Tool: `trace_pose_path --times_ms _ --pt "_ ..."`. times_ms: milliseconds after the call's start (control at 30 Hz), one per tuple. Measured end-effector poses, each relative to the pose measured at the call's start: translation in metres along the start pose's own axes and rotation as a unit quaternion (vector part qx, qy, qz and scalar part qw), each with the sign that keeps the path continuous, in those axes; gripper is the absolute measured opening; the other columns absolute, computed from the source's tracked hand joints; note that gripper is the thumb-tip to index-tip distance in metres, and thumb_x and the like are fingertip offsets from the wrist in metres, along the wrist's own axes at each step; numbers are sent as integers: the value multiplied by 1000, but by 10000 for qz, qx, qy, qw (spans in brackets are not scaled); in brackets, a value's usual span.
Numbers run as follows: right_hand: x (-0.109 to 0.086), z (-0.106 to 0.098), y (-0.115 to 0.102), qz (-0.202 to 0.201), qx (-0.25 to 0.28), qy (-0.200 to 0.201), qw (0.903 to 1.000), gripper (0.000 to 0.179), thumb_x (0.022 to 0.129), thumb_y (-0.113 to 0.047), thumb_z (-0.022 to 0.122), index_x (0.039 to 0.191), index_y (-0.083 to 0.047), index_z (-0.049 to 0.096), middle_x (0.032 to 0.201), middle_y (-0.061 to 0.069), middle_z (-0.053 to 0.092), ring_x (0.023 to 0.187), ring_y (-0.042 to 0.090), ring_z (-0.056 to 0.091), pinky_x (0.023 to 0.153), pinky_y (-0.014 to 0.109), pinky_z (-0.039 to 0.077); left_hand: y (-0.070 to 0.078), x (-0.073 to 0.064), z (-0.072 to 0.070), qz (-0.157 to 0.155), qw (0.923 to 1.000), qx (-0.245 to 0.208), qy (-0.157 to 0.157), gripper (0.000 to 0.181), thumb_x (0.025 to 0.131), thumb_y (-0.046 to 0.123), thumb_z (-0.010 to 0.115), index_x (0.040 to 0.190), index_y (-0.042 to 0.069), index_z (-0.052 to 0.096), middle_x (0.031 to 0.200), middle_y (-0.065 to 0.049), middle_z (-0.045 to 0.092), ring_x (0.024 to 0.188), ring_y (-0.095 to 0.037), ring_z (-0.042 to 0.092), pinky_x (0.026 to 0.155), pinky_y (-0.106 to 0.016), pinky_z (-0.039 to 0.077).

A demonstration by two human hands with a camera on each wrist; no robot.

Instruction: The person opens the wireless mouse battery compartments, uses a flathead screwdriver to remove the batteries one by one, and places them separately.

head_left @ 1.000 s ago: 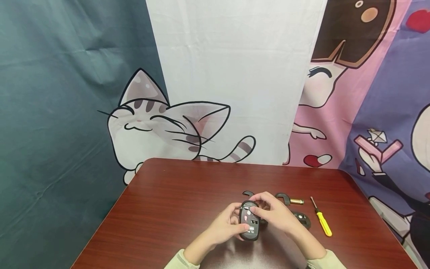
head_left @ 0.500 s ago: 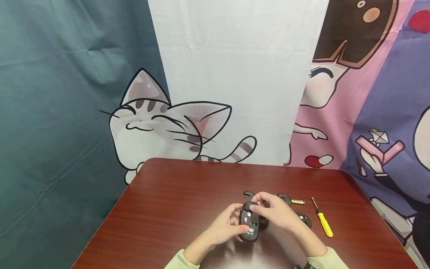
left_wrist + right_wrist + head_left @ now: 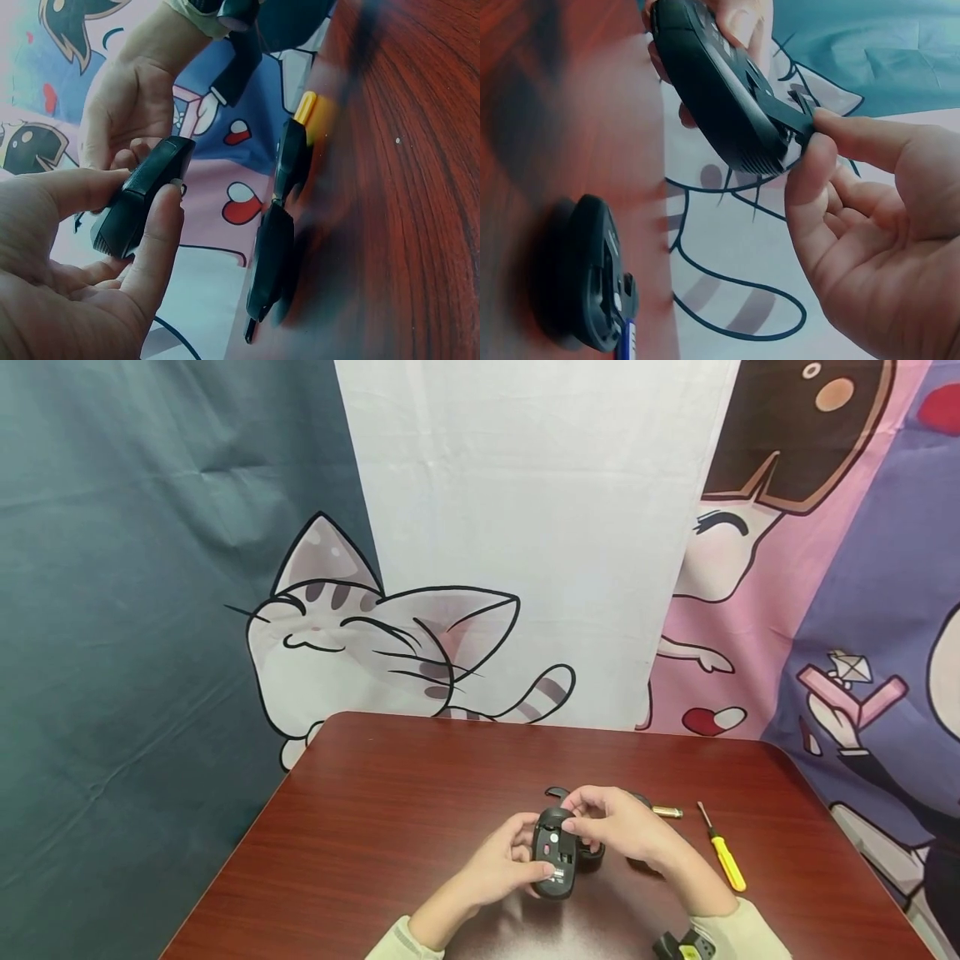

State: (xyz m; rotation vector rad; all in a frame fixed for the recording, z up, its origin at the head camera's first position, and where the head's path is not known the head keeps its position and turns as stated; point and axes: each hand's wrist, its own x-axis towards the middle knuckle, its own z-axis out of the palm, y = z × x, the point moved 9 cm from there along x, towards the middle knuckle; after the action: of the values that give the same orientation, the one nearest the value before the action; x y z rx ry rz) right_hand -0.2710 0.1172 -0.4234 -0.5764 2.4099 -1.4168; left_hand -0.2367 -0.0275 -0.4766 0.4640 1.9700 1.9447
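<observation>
A black computer mouse is held above the table, its underside turned up toward the head view. My left hand grips it from the left, thumb across the underside and fingers beneath. At the mouse's far end my right hand pinches a thin dark cover piece between thumb and index finger. In the right wrist view this piece stands tilted out from the mouse's underside, its edge still at the shell. The left wrist view shows the mouse edge-on between my left thumb and fingers.
A second mouse lies right behind the held one, and a third is mostly hidden by my right wrist. Farther back lie a curved black cover and a gold battery. A yellow-handled screwdriver lies at the right.
The cover piece has tilted up from the mouse's underside, leaving a dark recess at the far end. My right hand has shifted slightly; my left hand keeps its grip.
</observation>
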Motion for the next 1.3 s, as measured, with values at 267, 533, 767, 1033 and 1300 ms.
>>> trace_pose_path --times_ms 267,533,767,1033,1300 --pt "-1 -2 -1 120 44 -96 9999 17 94 -23 72 98 -7 68 78 5 62 67 20 60 57 35 58 -1 -1 -3 -8 10000 -22 87 65 83 2 75 141 5 47 112 -10 67 80 -17 67 61 -37 65" --pt "3 -4 -2 21 334 -24 9994 19 94 -20 71 98 -1 68 76 8 65 70 20 65 63 38 62 -4 -3 -8 -50 9998 8 169 66 82 1 75 141 3 46 111 -10 66 80 -18 67 60 -38 65" --pt "11 -5 1 -8 938 145 9955 25 94 -17 72 105 5 66 82 13 70 76 26 71 77 51 64 -7 -6 -13 -120 9995 191 217 66 81 1 74 140 4 47 109 -8 65 79 -17 65 58 -34 64" --pt "27 -6 12 203 1181 645 9907 27 93 -17 74 106 5 67 88 17 73 82 28 73 78 37 65 -10 -9 -14 -92 9987 458 183 68 80 1 73 143 14 53 104 -6 60 79 -15 63 56 -33 63" --pt "52 4 24 338 1161 807 9894 25 94 -16 71 106 6 68 83 11 73 80 26 73 81 47 64 -11 -11 -16 -117 9987 494 81 65 78 2 73 139 15 55 104 -3 60 82 -14 64 55 -23 58"
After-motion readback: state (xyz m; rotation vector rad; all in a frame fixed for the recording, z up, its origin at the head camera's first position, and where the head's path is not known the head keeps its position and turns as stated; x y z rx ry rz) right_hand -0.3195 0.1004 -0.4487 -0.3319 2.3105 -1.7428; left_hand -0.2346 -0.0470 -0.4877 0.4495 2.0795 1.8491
